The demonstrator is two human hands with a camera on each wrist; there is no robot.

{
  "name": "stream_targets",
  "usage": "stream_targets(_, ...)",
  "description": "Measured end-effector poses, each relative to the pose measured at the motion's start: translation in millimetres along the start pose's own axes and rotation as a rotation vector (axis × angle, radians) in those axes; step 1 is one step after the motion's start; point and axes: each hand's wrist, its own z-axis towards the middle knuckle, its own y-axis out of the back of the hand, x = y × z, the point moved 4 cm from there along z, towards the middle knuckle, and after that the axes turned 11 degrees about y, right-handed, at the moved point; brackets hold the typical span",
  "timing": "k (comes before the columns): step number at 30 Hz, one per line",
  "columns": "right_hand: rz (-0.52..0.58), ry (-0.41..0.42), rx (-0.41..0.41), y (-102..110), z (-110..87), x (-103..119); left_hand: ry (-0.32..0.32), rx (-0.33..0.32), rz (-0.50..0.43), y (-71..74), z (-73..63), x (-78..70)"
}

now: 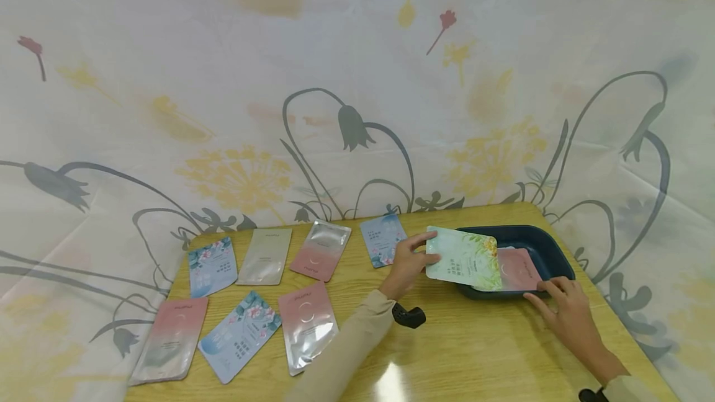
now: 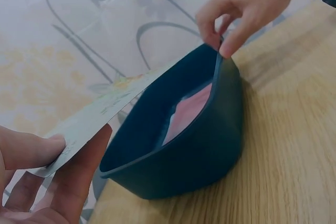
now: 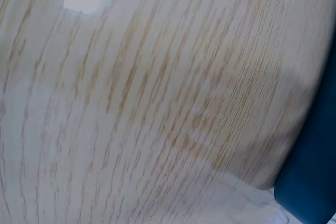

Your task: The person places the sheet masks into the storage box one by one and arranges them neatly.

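Now, before a pale flower-printed cloth (image 1: 368,48), at far left of the wood-grain table (image 1: 447,358), note a pink-to-silver packet (image 1: 170,340) flat towards the front, and behind it a blue floral packet (image 1: 213,267). Next along, find a pale grey-green packet (image 1: 265,257) at the back, just beside that blue one, and a second blue floral packet (image 1: 240,335) in front, lying askew. Further right, see a rear pink-and-silver packet (image 1: 321,251), pink end nearest, and a front pink-and-silver packet (image 1: 306,318), pink end farthest, close by the left sleeve (image 1: 346,352). Beyond these, towards the back, spot a third blue floral packet (image 1: 382,239), just left of the left hand (image 1: 408,265). On that hand, read thumb on one face and fingers on the other: clamped on the edge of a pale green floral packet (image 1: 460,259), held up, tilted, over the left part of a dark blue tray (image 1: 544,250). Cannot tell contact or gap between green packet and rim. Inside the tray, partly behind the green packet, see a pink packet (image 1: 519,270). At far right, find the right hand (image 1: 566,312), thumb and fingers pinched on the tray's near right rim. From the right wrist, get wood grain, bright glare and outer tray wall at the right edge.
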Motion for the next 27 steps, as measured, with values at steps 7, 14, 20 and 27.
stream_targets(7, -0.005, -0.002, -0.001, 0.0, -1.4, -1.2, -0.012, -0.042, -0.036, -14.1, 8.2, 4.8)
stream_targets(14, -0.015, -0.002, 0.008, -2.4, -4.8, -4.7, 0.002, -0.111, -0.089, -26.6, 17.4, 13.3)
stream_targets(20, -0.015, 0.024, -0.034, -0.2, -3.8, -4.3, -0.013, -0.161, -0.081, -40.2, 22.0, 13.2)
stream_targets(27, -0.004, 0.016, -0.02, -2.3, -3.8, -4.6, -0.003, -0.229, -0.065, -49.6, 25.8, 14.1)
